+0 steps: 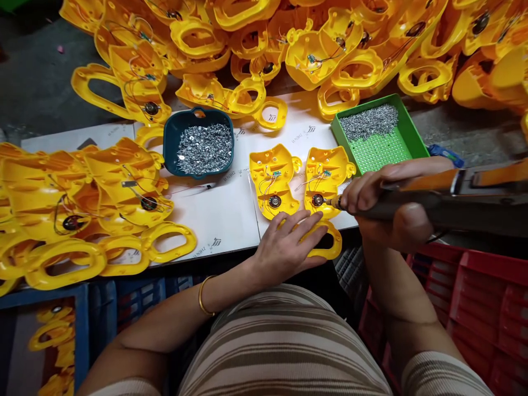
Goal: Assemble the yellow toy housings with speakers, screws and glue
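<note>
Two yellow plastic shells lie side by side on the white board: the left shell (273, 181) and the right shell (325, 179), each with wires and a small round speaker inside. My left hand (289, 242) lies flat with fingers stretched over the shells' handle loops (330, 247), pressing them down. My right hand (371, 198) is wrapped round an electric screwdriver (454, 192), whose tip touches the right shell beside its speaker (317, 200).
A dark teal bowl (171, 143) of small screws stands left of the shells, a green tray (412, 132) of screws at the right. Heaps of yellow shells (99, 209) fill the left and the back. Red crates (474, 297) lie lower right, a blue crate (82, 324) lower left.
</note>
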Tool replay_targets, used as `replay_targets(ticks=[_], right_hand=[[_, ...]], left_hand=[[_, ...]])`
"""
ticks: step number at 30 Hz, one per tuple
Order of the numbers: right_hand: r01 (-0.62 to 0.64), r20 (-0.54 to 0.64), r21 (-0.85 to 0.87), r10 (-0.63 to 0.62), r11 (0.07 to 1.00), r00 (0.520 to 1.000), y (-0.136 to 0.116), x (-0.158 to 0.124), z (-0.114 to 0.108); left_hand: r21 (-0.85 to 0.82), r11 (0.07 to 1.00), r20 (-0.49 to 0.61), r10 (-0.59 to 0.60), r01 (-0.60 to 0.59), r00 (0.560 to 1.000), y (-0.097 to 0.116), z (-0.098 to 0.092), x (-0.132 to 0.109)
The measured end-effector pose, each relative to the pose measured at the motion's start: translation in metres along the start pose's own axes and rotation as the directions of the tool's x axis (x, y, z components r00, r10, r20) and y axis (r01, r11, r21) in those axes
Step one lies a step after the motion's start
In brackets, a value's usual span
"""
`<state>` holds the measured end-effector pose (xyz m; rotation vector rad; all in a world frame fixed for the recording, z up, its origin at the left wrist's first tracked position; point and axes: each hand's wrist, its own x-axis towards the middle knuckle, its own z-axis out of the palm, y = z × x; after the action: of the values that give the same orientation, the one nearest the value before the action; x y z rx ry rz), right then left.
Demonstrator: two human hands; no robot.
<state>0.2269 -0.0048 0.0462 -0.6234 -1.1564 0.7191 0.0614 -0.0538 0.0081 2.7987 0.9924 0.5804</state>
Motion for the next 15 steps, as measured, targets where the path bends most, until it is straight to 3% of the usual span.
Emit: replay_targets(ticks=[4,9,12,15], right_hand=[[-0.053,0.062,-0.072,0.058,0.996,0.996,0.013,-0.006,-0.001],[-0.110,0.156,-0.038,0.115,0.993,0.981,0.023,-0.011,-0.005],[-0.094,0.193,-0.026,0.097,0.995,0.976,0.027,-0.012,-0.007],[-0.055,0.243,-0.055,0.067,0.997,0.968,0.030,-0.013,-0.009]], left_hand=[[-0.007,1.000,0.102,0.015,-0.015,0.995,0.005,0.005,-0.002],[-0.018,0.999,0.179,0.029,-0.026,0.983,0.006,0.008,-0.002],[-0.003,1.000,0.227,0.030,-0.030,0.974,0.008,0.009,-0.001],[0.027,0.999,0.205,0.022,-0.028,0.979,0.009,0.011,0.000]])
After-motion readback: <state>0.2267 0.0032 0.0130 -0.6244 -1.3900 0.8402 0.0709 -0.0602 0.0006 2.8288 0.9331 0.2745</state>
